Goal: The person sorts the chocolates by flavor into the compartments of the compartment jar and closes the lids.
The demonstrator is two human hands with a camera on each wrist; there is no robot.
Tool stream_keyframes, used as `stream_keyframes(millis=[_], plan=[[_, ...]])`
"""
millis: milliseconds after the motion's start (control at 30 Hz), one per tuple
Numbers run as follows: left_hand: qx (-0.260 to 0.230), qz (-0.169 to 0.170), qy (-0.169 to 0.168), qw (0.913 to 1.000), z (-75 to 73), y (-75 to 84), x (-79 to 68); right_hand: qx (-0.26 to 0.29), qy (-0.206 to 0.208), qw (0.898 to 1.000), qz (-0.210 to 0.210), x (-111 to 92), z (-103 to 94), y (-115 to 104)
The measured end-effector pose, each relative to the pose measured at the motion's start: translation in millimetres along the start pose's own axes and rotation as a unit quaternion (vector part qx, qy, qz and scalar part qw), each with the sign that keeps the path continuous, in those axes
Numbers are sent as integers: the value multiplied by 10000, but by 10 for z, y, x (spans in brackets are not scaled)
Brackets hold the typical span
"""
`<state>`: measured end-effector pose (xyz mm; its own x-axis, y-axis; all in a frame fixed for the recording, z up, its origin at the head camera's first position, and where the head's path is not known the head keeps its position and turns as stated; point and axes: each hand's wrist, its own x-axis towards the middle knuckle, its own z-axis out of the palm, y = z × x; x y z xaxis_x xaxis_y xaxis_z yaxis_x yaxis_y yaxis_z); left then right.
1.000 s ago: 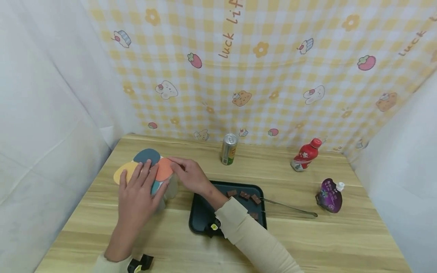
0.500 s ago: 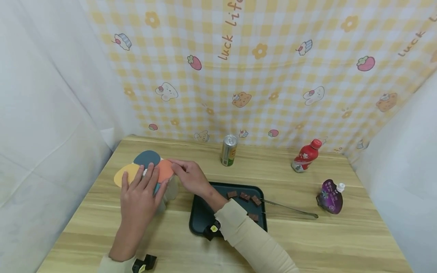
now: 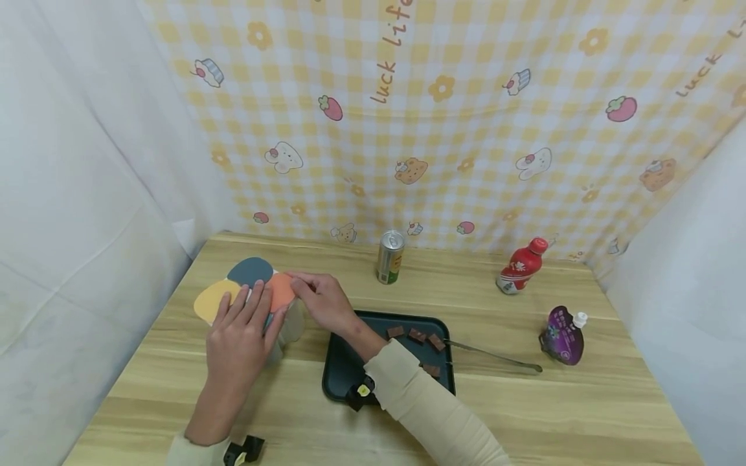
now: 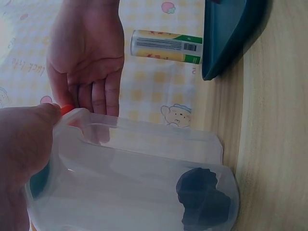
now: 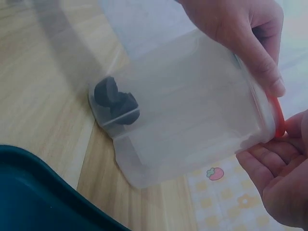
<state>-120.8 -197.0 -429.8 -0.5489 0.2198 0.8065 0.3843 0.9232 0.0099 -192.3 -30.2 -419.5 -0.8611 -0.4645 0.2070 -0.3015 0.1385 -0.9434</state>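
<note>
A translucent plastic storage container point(image 3: 293, 323) stands upright at the table's left, its rounded sections topped by a yellow lid point(image 3: 214, 303), a dark blue lid point(image 3: 250, 270), an orange lid point(image 3: 282, 291) and a teal one mostly hidden. Across these lids lies my left hand point(image 3: 241, 340), fingers straight and resting on top. My right hand point(image 3: 327, 303) pinches the outer edge of the orange lid, thumb at the rim and fingers by the container's wall. Through the clear wall, dark rounded pieces point(image 5: 107, 91) show at the bottom in the right wrist view.
Under my right forearm is a dark tray point(image 3: 344, 372) with several brown chocolate-like pieces point(image 3: 416, 334) and metal tongs point(image 3: 495, 353) leaning over its right edge. A drink can point(image 3: 390, 259) stands behind. To the right are a red bottle point(image 3: 520, 266) and a purple pouch point(image 3: 564, 336).
My left hand has slid slightly toward me and to the right over the lids, so more of the yellow lid shows. The right hand keeps its place at the orange lid.
</note>
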Motion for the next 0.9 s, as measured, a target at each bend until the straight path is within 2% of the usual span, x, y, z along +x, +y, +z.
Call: stream_keyframes(millis=[167, 267, 500, 733, 900], plan=[[77, 107, 202, 9997, 0, -4, 3, 304, 141, 9993, 135, 10, 27, 4], [86, 112, 316, 9994, 3, -6, 7, 308, 128, 9993, 175, 5, 27, -14], [-39, -41, 126, 9999, 0, 15, 11, 297, 241, 9989, 289, 1, 6, -74], [49, -166, 27, 9998, 11, 19, 8, 563, 272, 9972, 405, 11, 25, -68], [186, -135, 108, 9997, 36, 29, 7, 589, 326, 9969, 411, 9, 29, -65]])
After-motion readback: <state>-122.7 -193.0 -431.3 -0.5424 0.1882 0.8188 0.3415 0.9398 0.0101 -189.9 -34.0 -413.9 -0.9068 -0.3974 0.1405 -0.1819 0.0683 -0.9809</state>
